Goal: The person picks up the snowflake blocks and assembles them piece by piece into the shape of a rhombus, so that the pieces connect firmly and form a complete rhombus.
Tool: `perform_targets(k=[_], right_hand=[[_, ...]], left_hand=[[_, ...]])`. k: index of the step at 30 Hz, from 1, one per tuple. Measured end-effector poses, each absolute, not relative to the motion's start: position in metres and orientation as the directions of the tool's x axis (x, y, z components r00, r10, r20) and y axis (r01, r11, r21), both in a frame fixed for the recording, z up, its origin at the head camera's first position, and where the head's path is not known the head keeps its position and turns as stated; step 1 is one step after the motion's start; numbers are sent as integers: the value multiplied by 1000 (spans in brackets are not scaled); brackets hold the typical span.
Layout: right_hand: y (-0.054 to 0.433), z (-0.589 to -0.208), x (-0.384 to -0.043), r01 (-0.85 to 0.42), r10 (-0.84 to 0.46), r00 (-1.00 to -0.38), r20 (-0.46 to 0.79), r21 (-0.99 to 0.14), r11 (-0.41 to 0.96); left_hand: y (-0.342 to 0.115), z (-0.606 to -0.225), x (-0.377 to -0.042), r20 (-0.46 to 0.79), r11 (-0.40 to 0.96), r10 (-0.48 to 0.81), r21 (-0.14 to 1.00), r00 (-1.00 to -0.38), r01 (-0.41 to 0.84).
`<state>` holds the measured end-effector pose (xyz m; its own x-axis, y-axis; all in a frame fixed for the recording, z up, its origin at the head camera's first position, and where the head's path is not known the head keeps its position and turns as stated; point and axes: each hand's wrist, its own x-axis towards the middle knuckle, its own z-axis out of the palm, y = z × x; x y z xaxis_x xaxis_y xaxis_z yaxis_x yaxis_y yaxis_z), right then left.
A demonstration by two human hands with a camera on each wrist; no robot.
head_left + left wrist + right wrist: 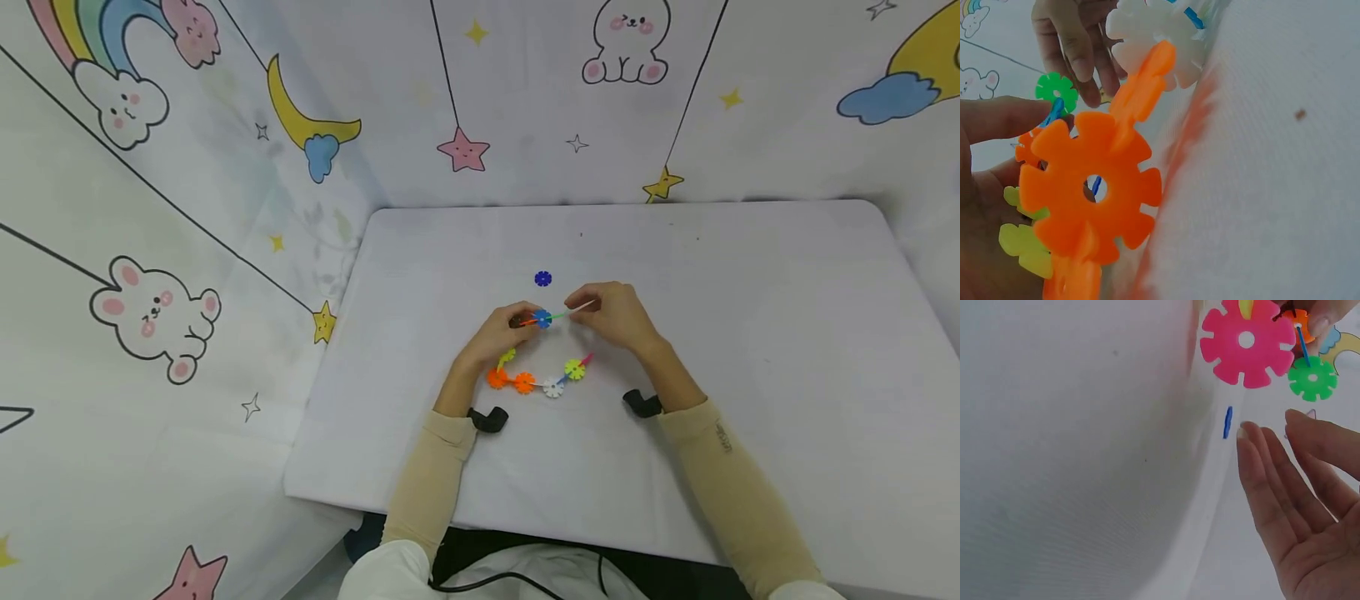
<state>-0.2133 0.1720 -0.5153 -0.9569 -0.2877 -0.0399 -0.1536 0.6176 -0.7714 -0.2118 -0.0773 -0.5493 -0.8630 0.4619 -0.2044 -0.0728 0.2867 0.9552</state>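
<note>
My left hand (495,335) pinches one end of a chain of plastic snowflake discs, its thumb by an orange disc (1302,339). Beyond the fingers stick out a blue disc (542,319) and a green disc (1312,389). The chain curves toward me through orange discs (524,383), a white disc (553,387), a yellow-green disc (575,369) and a pink disc (1266,353). Just right of the green end is my right hand (617,315). Its thumb and fingers stand apart in the right wrist view, with nothing seen between them.
A loose dark blue disc (543,278) lies on the white table (750,333) beyond the hands. Black wrist-camera mounts (489,419) sit at both cuffs. A printed cloth wall (525,100) rises behind the table.
</note>
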Motion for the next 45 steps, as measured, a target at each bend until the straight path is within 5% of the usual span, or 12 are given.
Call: perform_targets(k=[11, 45], right_hand=[[160, -505, -263, -118, -330, -916, -226, -636, 763], [133, -520, -315, -243, -368, -914, -169, -498, 833]], left_hand=[[-77, -551, -208, -170, 332, 443, 943, -880, -16], [-73, -552, -208, -155, 327, 428, 945, -891, -7]])
